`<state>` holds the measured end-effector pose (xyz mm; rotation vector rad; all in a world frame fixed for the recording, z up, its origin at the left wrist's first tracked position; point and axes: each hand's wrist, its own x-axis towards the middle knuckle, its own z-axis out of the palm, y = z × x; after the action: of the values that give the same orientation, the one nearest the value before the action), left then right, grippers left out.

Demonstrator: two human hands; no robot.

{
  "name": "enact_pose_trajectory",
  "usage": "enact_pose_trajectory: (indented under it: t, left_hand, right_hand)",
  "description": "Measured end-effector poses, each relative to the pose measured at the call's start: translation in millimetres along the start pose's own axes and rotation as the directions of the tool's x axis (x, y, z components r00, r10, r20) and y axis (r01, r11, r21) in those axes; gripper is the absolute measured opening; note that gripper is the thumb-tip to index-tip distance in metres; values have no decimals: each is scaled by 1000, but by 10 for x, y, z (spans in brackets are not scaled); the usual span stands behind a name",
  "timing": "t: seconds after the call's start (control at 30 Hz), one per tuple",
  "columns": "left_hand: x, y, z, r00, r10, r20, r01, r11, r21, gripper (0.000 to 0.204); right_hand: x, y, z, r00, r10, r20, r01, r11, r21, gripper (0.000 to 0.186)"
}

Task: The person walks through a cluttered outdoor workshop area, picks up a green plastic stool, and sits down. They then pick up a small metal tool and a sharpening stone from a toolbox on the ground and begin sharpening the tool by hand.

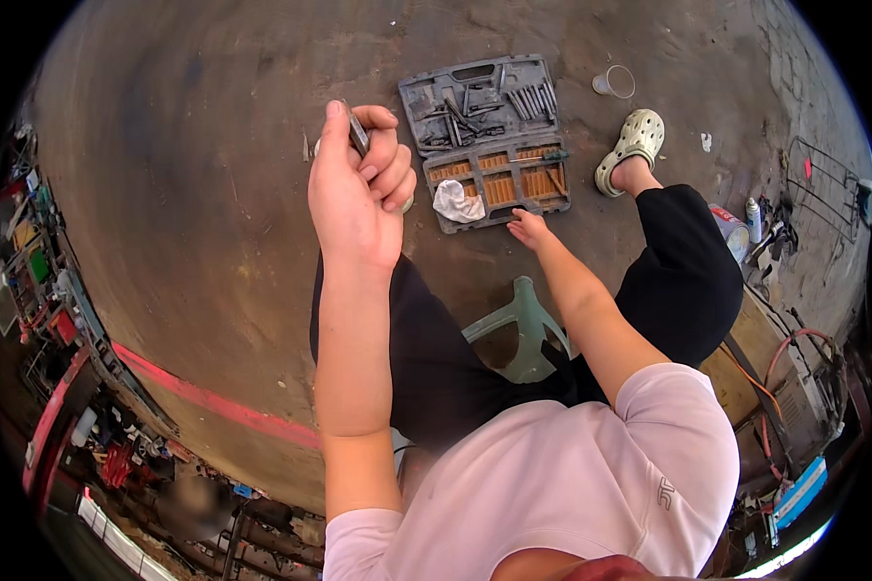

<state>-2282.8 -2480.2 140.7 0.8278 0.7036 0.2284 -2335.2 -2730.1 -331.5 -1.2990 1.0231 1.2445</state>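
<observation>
My left hand [363,189] is raised to the left of an opened dark tool case [424,92]. Its fingers are curled around a short dark metal piece [359,136], pinched by the thumb; the exact kind does not show. My right hand [529,229] is at the near edge of the case, fingers stretched out and nothing seen in them. Several dark metal rods [531,102] lie in the far half of the case, some in a row, some loose. The near half has rusty-orange compartments. On it rest a crumpled white rag [458,201] and a thin tool with a teal end [557,155].
A clear plastic cup [614,82] stands beyond the case on the right. My foot wears a pale clog [638,145]. Between my legs is a green stool [526,334]. Cans [754,218] and a wire rack [828,189] are at right; cluttered parts line the left.
</observation>
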Motion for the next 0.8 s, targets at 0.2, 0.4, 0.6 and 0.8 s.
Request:
enact_pose_trajectory:
  t: [0.2, 0.4, 0.6, 0.8]
  left_hand:
    - [130, 169, -86, 997, 55, 60, -50, 996, -76, 41]
    - [25, 134, -196, 995, 34, 93, -15, 980, -199, 42]
    - [-212, -88, -185, 999, 11, 33, -4, 980, -201, 44]
    - [-460, -244, -341, 994, -109, -4, 106, 972, -211, 44]
  right_hand:
    - [-26, -337, 322, 993, 82, -88, -73, 992, 99, 42]
    - [-6, -393, 399, 991, 133, -27, -129, 986, 101, 48]
    - [28, -381, 413, 999, -25, -27, 28, 995, 98, 53]
    - [-126, -744, 464, 990, -4, 144, 106, 700, -706, 31]
